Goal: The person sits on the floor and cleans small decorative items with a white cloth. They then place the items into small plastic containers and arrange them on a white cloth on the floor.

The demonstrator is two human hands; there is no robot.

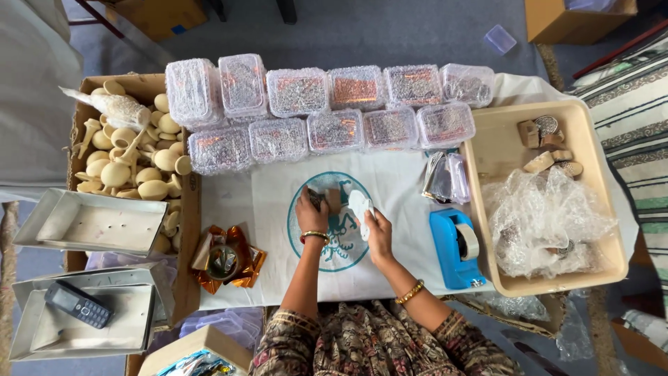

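In my left hand (311,214), one small dark wooden piece (317,200); in my right hand (378,230), one white wad of wrap (360,206), both held over the surface (278,188). Eleven clear lidded boxes (299,91) of glittery bits. Cardboard box (139,87) of pale wooden pieces. Beige tray (501,139) with bubble wrap (543,216).

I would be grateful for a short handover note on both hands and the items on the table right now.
Left hand: grips a small dark piece over the white cloth with the teal print.
Right hand: holds a small white wrap beside it.
Blue tape dispenser sits just right of the right hand.
Done, as it looks: two rows of lidded clear boxes stand filled at the far edge.
Left, as it looks: wooden pieces fill the carton on the left; a few more lie with bubble wrap in the beige tray.
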